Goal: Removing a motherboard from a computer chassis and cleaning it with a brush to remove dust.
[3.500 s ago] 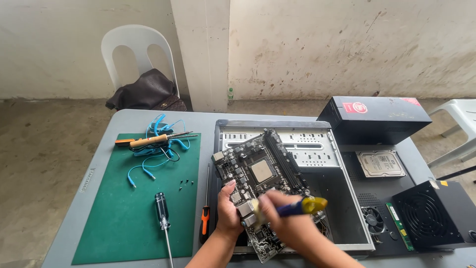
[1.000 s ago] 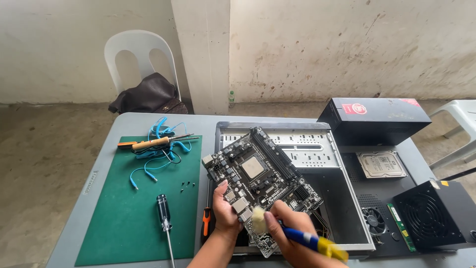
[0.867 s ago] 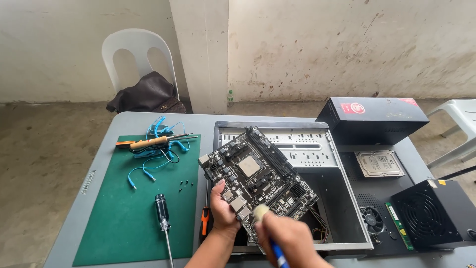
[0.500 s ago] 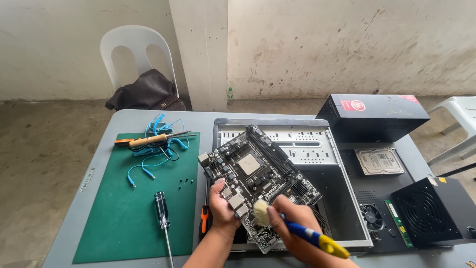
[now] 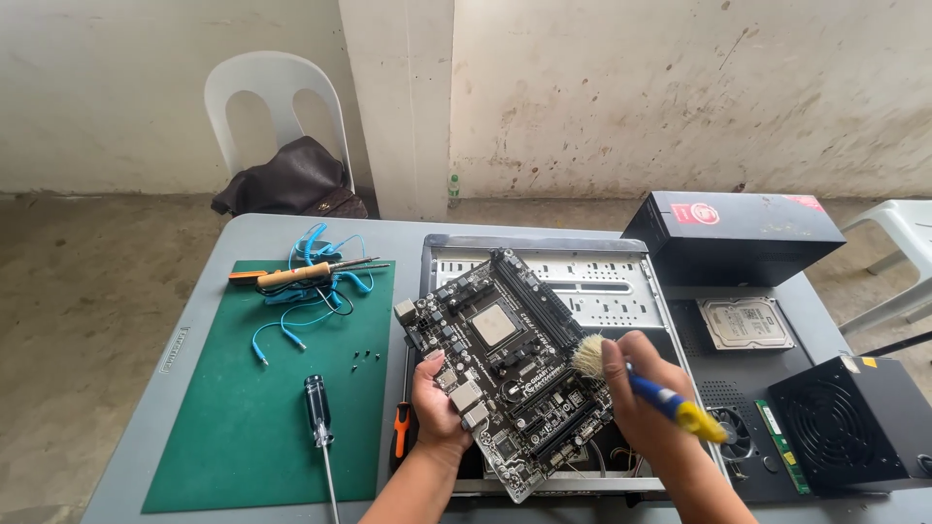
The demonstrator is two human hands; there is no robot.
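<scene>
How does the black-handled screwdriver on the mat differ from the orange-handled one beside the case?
The black-handled screwdriver lies fully on the green mat, its whole shaft showing; the orange-handled screwdriver lies off the mat's right edge, partly hidden by the left hand. The black one's handle is dark, the other's orange with a black end. The black one lies clear of both hands; the orange one is right beside the left hand. Both lie roughly lengthwise toward the person.

Makeshift repair workshop: bare concrete walls, grey table [image 5: 223, 291], green mat [image 5: 243, 417], opened computer case [image 5: 602, 281].
</scene>
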